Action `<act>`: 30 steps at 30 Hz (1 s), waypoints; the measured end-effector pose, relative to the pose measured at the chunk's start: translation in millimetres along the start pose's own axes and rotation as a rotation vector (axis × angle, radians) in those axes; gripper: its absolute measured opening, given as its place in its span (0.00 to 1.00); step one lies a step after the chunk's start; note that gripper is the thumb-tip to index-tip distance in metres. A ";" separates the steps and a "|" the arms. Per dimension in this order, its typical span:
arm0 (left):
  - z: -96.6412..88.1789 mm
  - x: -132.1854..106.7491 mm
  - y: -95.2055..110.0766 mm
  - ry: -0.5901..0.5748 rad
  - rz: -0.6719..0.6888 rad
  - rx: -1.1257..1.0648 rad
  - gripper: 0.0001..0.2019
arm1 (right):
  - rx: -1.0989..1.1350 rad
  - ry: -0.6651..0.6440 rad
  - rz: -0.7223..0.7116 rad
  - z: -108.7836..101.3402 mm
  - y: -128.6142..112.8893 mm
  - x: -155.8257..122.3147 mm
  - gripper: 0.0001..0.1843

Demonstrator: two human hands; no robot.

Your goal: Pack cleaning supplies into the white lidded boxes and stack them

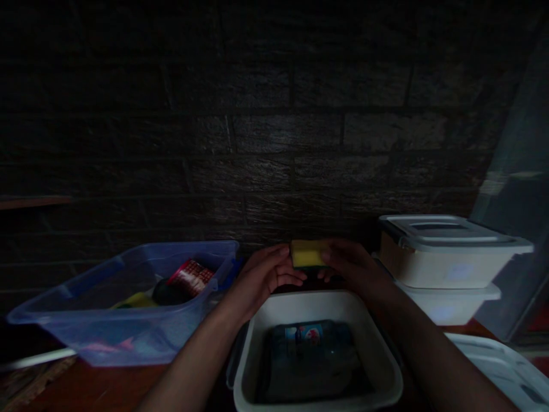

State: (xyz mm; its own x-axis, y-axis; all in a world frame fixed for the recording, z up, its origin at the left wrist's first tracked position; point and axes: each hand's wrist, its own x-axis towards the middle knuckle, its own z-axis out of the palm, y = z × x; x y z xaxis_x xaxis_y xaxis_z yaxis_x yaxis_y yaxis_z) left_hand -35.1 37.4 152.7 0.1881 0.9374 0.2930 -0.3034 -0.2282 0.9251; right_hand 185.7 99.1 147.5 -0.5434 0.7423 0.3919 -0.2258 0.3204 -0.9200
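Both my hands hold a yellow sponge [307, 254] above the far rim of a white tub [257, 337]. My left hand [265, 274] grips the sponge's left end with curled fingers. My right hand [351, 264] pinches its right end. Inside the tub lies a dark bottle with a coloured label [309, 336], in what looks like water. The scene is very dim.
A clear blue plastic bin [128, 320] at left holds a red packet [190, 274], a dark round thing and something yellow. Two stacked white lidded boxes [450, 257] stand at right. Another white lid [501, 366] lies at lower right. A dark brick wall rises behind.
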 end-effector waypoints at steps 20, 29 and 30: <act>5.8 -2.1 0.8 0.056 0.139 0.305 0.29 | 0.074 0.054 -0.038 1.0 -4.0 -0.8 0.17; 8.5 -2.1 4.8 0.034 0.112 0.243 0.29 | 0.104 -0.086 -0.125 1.5 -0.7 -0.9 0.31; 9.5 -2.6 5.3 0.034 0.120 0.241 0.29 | 0.107 -0.090 -0.131 1.6 -1.1 -0.9 0.34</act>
State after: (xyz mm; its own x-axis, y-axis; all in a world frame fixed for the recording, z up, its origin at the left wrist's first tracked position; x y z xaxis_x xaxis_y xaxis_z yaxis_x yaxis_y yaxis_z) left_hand -28.4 31.3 159.1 0.1316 0.9073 0.3993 -0.0899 -0.3902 0.9163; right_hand 185.2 97.1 148.1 -0.5730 0.6413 0.5102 -0.3811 0.3427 -0.8587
